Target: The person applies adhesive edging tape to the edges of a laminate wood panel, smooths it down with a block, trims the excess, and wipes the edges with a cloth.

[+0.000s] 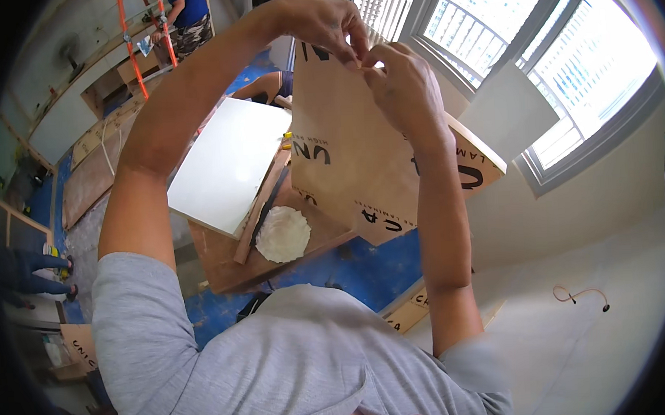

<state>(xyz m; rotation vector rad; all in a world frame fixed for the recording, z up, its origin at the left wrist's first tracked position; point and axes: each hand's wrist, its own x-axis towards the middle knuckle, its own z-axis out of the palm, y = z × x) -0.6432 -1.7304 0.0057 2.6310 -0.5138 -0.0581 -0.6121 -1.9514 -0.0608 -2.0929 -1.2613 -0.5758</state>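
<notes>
Both my arms are raised, and my hands meet at the upper edge of a large brown board point(344, 125) with black print. My left hand point(328, 26) is closed in a pinch, thumb against fingers. Facing it, my right hand point(407, 82) pinches too, fingertips almost touching the left ones. Something small and pale may sit between the fingertips, too small to name. Below and left of the board, a white panel point(230, 160) lies beside a wooden strip point(256, 214). A round off-white lump point(283, 235) rests on a brown sheet point(220, 264).
Blue covering point(383, 268) lies on the floor. Windows point(556, 71) stand at the right, with a pale panel point(508, 111) before them. An orange ladder point(129, 49) and a person in blue point(190, 10) are at the far left. Another person's limb point(260, 87) shows behind the white panel.
</notes>
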